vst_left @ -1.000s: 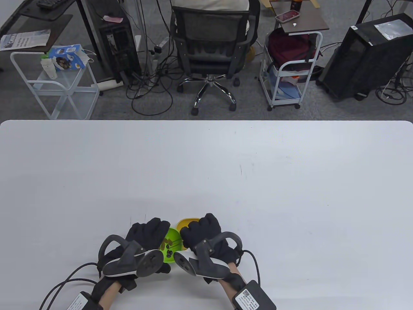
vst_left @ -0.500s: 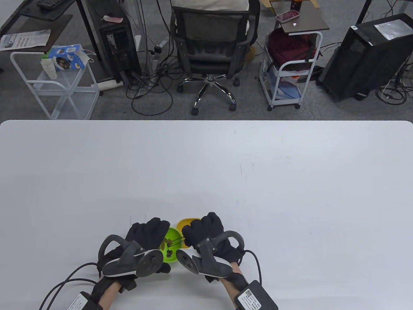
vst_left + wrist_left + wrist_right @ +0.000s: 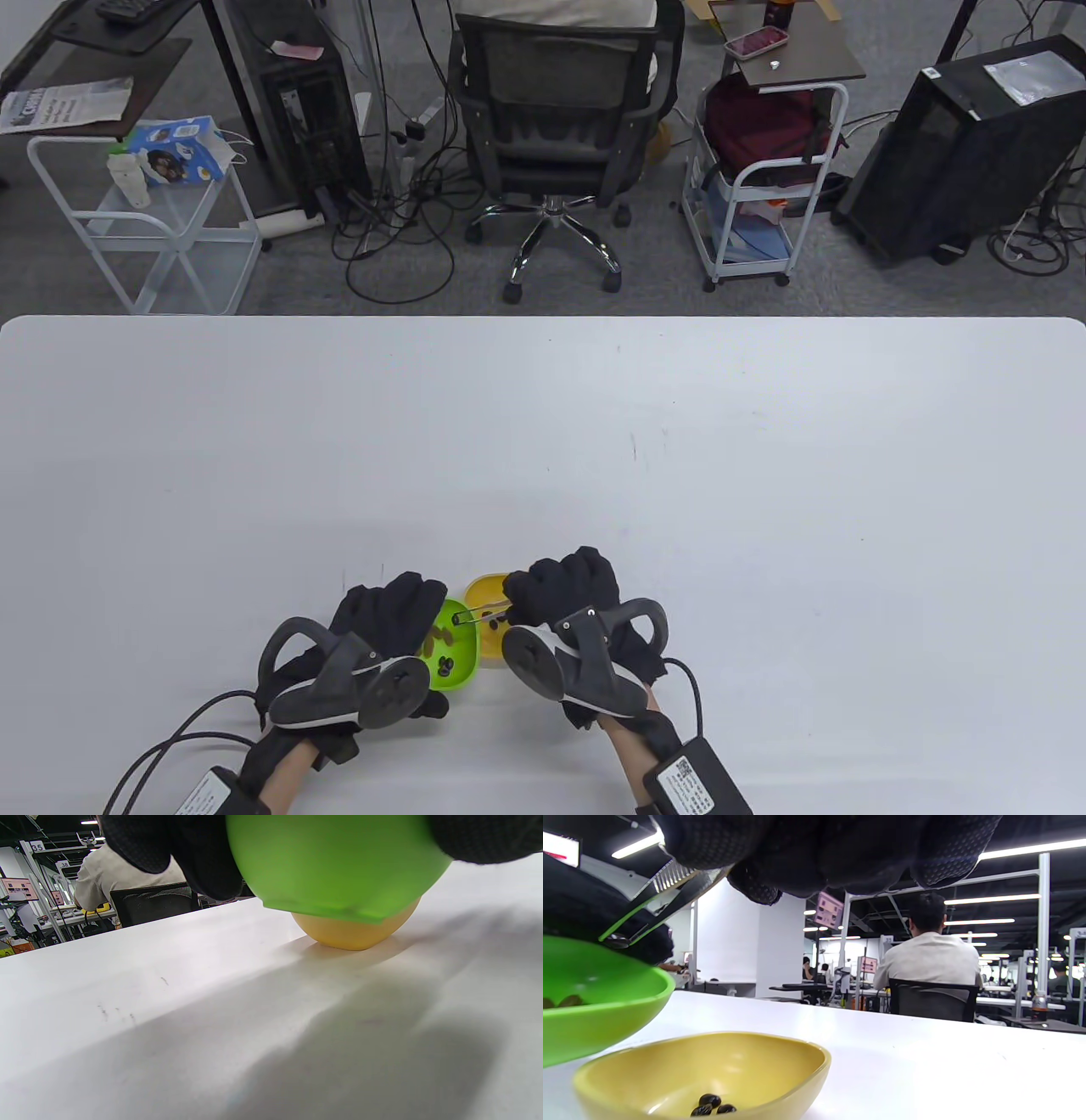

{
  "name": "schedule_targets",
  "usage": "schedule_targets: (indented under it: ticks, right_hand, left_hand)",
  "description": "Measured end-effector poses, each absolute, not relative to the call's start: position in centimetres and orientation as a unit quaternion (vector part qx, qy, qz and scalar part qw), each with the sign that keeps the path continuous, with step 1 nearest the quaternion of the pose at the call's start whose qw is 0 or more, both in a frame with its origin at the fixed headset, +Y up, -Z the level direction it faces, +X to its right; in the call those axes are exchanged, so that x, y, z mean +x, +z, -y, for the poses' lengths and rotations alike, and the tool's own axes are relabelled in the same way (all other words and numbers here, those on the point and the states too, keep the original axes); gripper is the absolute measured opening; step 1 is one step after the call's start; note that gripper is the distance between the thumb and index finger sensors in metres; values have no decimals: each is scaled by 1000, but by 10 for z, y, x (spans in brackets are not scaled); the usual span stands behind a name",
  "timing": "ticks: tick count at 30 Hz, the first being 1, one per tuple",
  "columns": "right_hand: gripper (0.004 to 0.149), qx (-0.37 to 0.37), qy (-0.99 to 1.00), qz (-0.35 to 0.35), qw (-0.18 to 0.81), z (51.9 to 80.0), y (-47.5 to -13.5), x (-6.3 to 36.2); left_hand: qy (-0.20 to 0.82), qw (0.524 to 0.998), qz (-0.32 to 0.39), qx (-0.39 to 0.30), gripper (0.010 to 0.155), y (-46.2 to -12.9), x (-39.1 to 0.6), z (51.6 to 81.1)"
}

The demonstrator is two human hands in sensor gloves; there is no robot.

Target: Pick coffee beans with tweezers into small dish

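My left hand (image 3: 394, 615) grips the green dish (image 3: 454, 652), which holds several coffee beans (image 3: 445, 663). The left wrist view shows the green dish's underside (image 3: 335, 866) held just off the table, in front of the yellow dish (image 3: 356, 933). My right hand (image 3: 551, 590) pinches metal tweezers (image 3: 480, 615). In the right wrist view the tweezers (image 3: 661, 897) have their tips over the green dish's rim (image 3: 606, 1005), with a small dark bean (image 3: 616, 940) between them. The yellow dish (image 3: 712, 1065) stands below and holds three beans (image 3: 712, 1105).
The white table (image 3: 594, 441) stretches wide beyond and to both sides of the dishes. The yellow dish (image 3: 488, 588) touches the green one on its far right. Glove cables (image 3: 170, 747) trail to the near edge. An office chair (image 3: 556, 127) stands behind the table.
My right hand has moved right and a little away from me. The tweezers have lifted out of the green dish, their tips now at its far rim next to the yellow dish. My left hand has stayed still.
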State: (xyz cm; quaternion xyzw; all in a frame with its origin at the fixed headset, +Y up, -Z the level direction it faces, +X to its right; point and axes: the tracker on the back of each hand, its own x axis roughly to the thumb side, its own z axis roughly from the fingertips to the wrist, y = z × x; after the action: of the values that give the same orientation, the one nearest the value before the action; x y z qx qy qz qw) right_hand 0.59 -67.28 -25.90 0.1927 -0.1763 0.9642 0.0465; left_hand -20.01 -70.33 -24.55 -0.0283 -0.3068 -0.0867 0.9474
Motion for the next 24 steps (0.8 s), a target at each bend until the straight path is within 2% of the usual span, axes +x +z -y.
schedule_targets:
  ticks: [14, 24]
  right_hand:
    - [43, 124, 977, 143, 97, 681, -276, 41]
    - [44, 110, 979, 131, 112, 687, -281, 47]
  left_hand:
    - [-87, 947, 307, -29, 113, -245, -200, 703]
    - [-88, 947, 306, -28, 113, -245, -200, 703]
